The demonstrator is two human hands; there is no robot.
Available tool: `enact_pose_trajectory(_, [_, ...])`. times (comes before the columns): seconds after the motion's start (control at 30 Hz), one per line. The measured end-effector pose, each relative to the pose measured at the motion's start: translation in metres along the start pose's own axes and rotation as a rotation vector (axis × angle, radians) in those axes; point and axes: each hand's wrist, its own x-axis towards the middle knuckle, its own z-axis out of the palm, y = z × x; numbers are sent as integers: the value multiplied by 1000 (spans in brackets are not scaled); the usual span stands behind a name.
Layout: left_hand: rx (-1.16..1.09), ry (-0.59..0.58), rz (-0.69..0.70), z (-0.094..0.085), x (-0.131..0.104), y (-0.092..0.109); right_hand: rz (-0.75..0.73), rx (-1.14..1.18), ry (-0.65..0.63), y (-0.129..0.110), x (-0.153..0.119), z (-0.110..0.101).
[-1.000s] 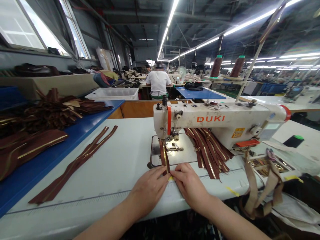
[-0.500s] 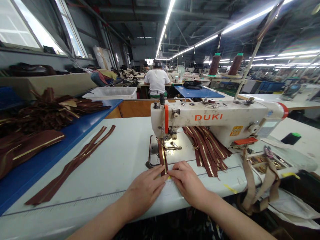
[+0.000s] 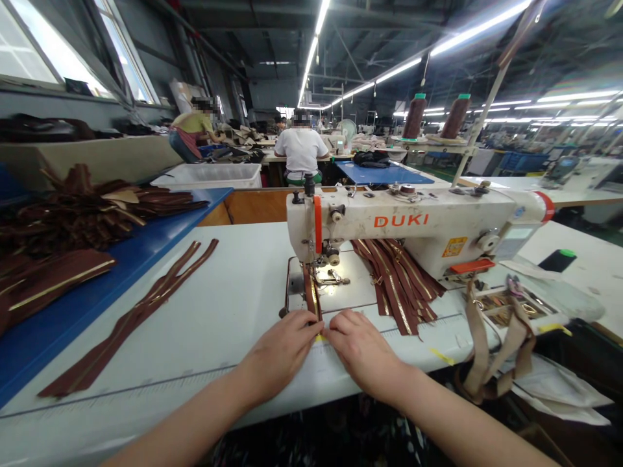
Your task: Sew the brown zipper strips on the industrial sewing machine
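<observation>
A brown zipper (image 3: 312, 297) with gold teeth runs from under the needle of the white sewing machine (image 3: 360, 220) toward me. My left hand (image 3: 285, 347) pinches its near end from the left, the fingertips closed over it. From the right, my right hand (image 3: 363, 344) is closed at the same end, its fingertips nearly meeting the left ones. The fingers hide the zipper's tip. Behind the needle area, several finished-looking brown zipper strips (image 3: 399, 285) lie bunched under the machine's arm. Another brown zipper (image 3: 131, 318), split at its far end, lies on the table to the left.
A blue surface (image 3: 160, 250) at left carries a heap of brown zipper pieces (image 3: 82, 207). At right stand a tray of small parts (image 3: 516, 308) and hanging beige straps (image 3: 477, 344). Thread cones (image 3: 415, 118) rise behind the machine. Two co-workers sit or bend farther back.
My view has shifted slightly, so the scene sits a little left and higher. Both hands stay at the zipper's near end, the left fingers more tightly bunched. A co-worker at back left has raised their head.
</observation>
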Motion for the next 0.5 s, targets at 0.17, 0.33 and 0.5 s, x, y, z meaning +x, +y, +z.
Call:
enact_pose_trajectory(0.17, [-2, 10, 21, 0, -5, -1, 19, 121, 14, 7, -3, -3])
enact_pose_trajectory(0.33, [25, 24, 37, -1, -5, -1, 28, 128, 36, 12, -2, -4])
enact_pose_trajectory(0.5, [32, 16, 39, 0, -6, -2, -47, 75, 13, 12, -1, -3])
